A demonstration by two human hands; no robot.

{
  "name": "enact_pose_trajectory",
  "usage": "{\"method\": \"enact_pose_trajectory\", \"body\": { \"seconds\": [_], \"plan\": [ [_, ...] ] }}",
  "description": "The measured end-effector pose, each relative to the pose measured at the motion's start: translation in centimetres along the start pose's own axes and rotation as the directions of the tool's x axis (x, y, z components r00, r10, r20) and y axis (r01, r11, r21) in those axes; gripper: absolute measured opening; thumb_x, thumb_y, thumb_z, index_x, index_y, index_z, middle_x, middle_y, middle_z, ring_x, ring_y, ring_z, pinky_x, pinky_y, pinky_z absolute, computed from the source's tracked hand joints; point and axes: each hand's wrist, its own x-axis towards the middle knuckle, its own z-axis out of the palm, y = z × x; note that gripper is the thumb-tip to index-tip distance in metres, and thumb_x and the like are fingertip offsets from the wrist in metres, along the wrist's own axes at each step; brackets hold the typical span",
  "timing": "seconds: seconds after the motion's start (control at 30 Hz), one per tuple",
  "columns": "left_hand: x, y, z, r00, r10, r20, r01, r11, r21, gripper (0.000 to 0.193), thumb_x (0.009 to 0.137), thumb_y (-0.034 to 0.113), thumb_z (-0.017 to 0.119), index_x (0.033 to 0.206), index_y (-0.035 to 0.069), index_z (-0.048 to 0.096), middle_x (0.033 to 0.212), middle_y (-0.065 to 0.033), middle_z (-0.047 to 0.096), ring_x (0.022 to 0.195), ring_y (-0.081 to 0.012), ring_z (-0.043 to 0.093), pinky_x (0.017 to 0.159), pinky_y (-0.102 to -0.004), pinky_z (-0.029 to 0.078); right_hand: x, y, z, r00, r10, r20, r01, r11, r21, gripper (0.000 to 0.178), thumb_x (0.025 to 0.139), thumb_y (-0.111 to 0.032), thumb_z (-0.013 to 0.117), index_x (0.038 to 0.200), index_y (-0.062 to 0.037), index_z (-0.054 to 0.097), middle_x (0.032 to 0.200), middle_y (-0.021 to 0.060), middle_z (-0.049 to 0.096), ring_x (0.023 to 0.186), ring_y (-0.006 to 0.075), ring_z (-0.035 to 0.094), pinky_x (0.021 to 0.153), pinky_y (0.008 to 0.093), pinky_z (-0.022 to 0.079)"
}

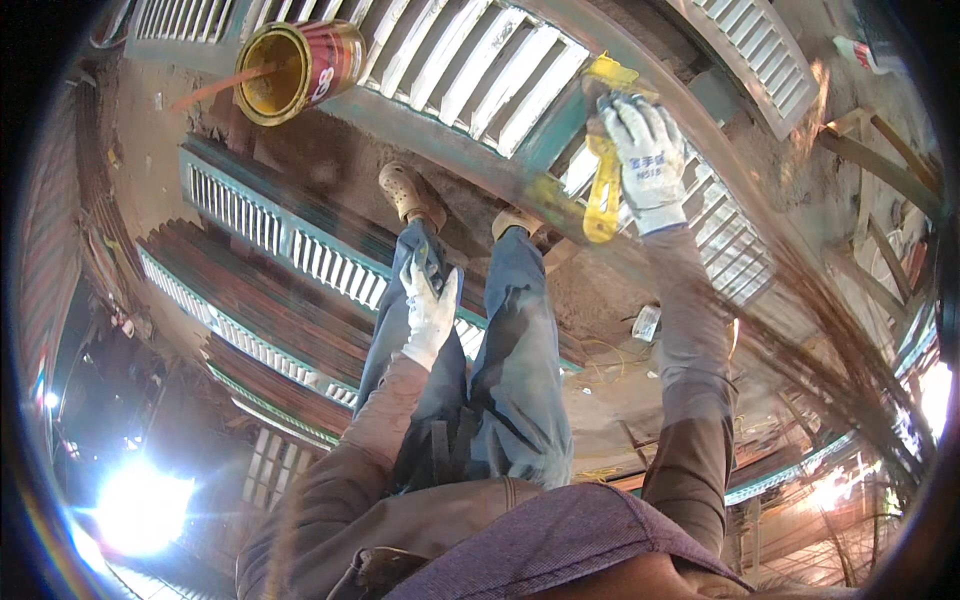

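My right hand (645,150), in a white glove, is closed around a yellow-handled tool (603,195). The handle points back toward me, and a yellow part shows past the fingertips; the tool's working end is partly hidden, so its exact kind is unclear. Under this hand lies a long green-framed louvred shutter (555,150) with white slats. My left hand (430,310), also gloved in white, is by my left leg near the knee, its fingers apart and nothing visible in them. A red can (335,62) with a yellow-coated inside stands at the shutter's left part, an orange-brown stick (245,76) leaning out of it.
Another green shutter (235,205) lies left of my legs, near stacked brown boards (250,290). One more louvred panel (750,50) is at the far right. Wooden framing (880,165) stands at right, near thin brown stalks (810,320). A bright lamp (145,505) glares at lower left.
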Motion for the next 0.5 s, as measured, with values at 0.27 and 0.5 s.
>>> {"method": "enact_pose_trajectory", "body": {
  "seconds": [0.27, 0.5],
  "plan": [
    [10.8, 2.8, 1.0, 0.936, -0.277, -0.217, 0.108, 0.812, -0.573, 0.063, 0.096, 0.038, 0.051, 0.143, 0.002, 0.029, 0.140, -0.0239, 0.032, 0.125, -0.0347, 0.041, 0.103, -0.0426, 0.038, 0.1, 2.5, -2.7, 0.990, 0.003, -0.140, 0.013, 0.993, 0.115, 0.035, 0.077, -0.029, 0.064, 0.112, -0.0262, 0.065, 0.115, -0.0061, 0.063, 0.109, 0.0138, 0.057, 0.102, 0.0426, 0.037],
    [19.9, 12.0, 2.8, 0.866, -0.337, -0.369, 0.276, 0.938, -0.210, 0.054, 0.101, 0.026, 0.037, 0.147, 0.001, 0.023, 0.147, -0.0254, 0.033, 0.137, -0.0325, 0.033, 0.110, -0.0385, 0.033, 2.7, 4.8, -0.1, 0.995, -0.011, -0.099, 0.010, 1.000, -0.003, 0.033, 0.081, -0.017, 0.058, 0.113, -0.0263, 0.064, 0.116, -0.0067, 0.062, 0.109, 0.0134, 0.057, 0.100, 0.0381, 0.039]
  ]
}}
